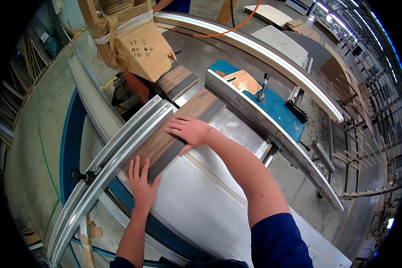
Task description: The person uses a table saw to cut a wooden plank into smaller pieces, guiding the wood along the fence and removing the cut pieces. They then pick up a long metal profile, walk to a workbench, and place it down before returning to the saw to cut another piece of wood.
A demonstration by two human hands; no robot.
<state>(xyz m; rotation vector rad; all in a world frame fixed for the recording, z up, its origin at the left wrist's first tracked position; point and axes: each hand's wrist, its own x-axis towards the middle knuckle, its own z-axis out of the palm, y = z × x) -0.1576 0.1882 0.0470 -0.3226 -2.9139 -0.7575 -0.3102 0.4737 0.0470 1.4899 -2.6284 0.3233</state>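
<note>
A wood-grain board (159,142) with a dark grey band lies on the metal saw table (201,183), along the inner side of a slotted aluminium fence (98,176). My left hand (142,185) rests its spread fingertips on the near end of the board. Farther along it, my right hand (190,131) lies over the top with fingers stretched out and thumb apart on the grey band. A second wood-grain piece (176,80) sits beyond the board's far end, partly under a cardboard cover (145,67).
A long fence (299,149) with a blue plate (283,120) and lever runs on the right. An orange hose (236,24) hangs above a rail at the back. Another person's dark clothing (176,5) shows at the top. Stacked panels (24,62) stand at left.
</note>
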